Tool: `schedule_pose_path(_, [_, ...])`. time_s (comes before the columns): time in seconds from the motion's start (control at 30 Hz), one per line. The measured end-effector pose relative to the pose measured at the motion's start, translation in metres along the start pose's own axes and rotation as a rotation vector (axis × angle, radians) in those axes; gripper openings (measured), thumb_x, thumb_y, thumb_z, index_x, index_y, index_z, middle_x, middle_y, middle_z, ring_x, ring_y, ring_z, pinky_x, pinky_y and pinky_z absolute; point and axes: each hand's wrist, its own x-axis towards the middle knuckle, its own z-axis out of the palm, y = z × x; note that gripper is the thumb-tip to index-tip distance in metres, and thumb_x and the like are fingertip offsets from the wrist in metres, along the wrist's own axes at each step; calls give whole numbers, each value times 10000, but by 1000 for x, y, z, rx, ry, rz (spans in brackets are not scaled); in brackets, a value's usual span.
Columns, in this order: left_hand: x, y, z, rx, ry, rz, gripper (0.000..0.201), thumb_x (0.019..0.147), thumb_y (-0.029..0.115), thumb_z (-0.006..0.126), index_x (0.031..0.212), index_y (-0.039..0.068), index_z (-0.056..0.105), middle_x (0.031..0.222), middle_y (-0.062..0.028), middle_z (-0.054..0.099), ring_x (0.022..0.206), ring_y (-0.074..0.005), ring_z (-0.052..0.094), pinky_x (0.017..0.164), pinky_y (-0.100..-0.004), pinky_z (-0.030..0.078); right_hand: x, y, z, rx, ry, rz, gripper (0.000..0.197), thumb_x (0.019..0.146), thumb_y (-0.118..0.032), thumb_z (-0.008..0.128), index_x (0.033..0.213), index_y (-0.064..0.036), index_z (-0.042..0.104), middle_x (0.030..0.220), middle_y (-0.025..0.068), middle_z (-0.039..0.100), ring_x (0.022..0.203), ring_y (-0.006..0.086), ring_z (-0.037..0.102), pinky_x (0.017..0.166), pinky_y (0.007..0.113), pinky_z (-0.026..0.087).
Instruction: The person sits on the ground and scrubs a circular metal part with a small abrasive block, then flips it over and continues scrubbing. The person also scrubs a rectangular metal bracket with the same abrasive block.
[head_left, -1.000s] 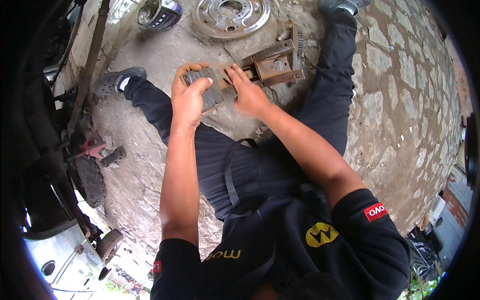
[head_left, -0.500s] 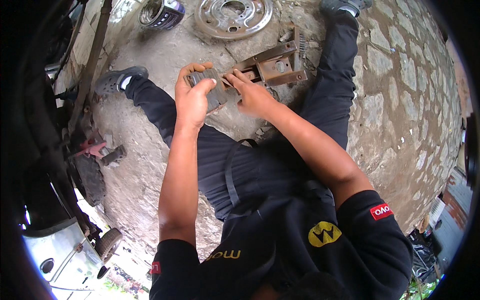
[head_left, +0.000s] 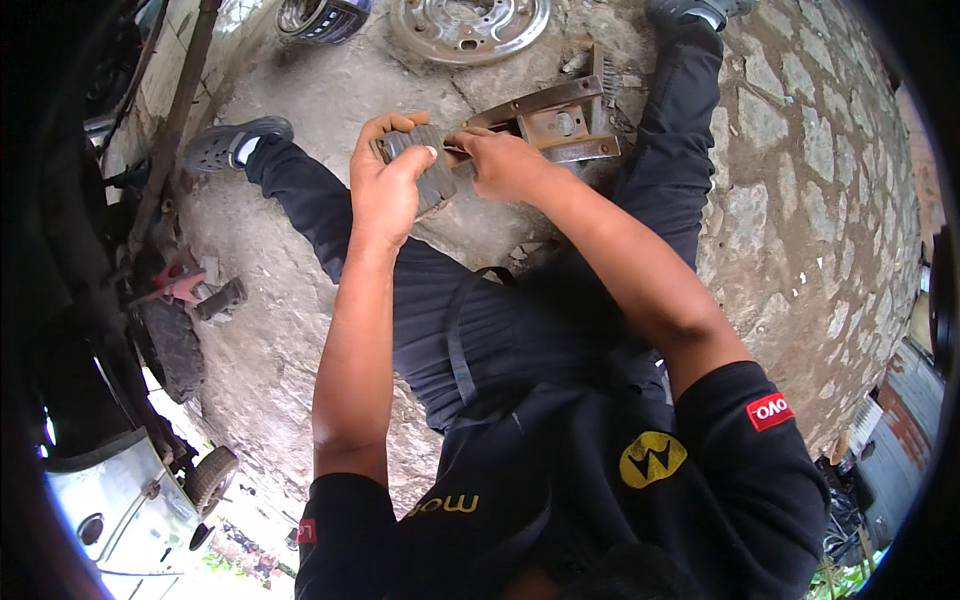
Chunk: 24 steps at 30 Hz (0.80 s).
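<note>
My left hand (head_left: 385, 190) is wrapped round a grey, grooved block (head_left: 434, 180), the thumb lying across its face and the fingers over its far edge. The block looks worn, and its exact kind cannot be told. Just right of it, my right hand (head_left: 500, 165) has its fingers curled together close to the block's right edge. A small brownish edge (head_left: 456, 156) shows at those fingertips, but what they pinch is mostly hidden. Beyond the right hand a rusty metal bracket (head_left: 560, 124) with two long rails and a holed plate lies on the ground.
A wire brush (head_left: 609, 82) lies behind the bracket. Farther off are a round metal plate (head_left: 470, 45) with holes and a dark paint can (head_left: 325, 20). My outstretched legs flank the work. At left are a red metal piece (head_left: 180, 280) and a tyre (head_left: 213, 478).
My right hand's fingers, stretched toward the block before, are now curled in more tightly beside it. The left hand keeps its hold on the block. The view has shifted slightly.
</note>
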Motion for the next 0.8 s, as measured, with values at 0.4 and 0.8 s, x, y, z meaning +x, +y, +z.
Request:
schedule_pose_path(0.4, [3,3,5,64,-42,38,332,787,-52,617,1101,41,563,1222,-111,653,995,-172,619,867,-312,518,-12,-9,-15,-6,-81,-140,652,741,-17,648,1379,-104,547,1343,157,596,1215,375,599,981,469,507])
schedule_pose_path(0.8, [3,7,4,68,-78,20,321,775,-49,625,1082,27,567,1195,-98,663,989,-150,618,868,-295,508,-31,-9,9,217,110,-152,816,732,-21,647,1510,-93,411,1579,215,363,1315,400,522,1075,443,466])
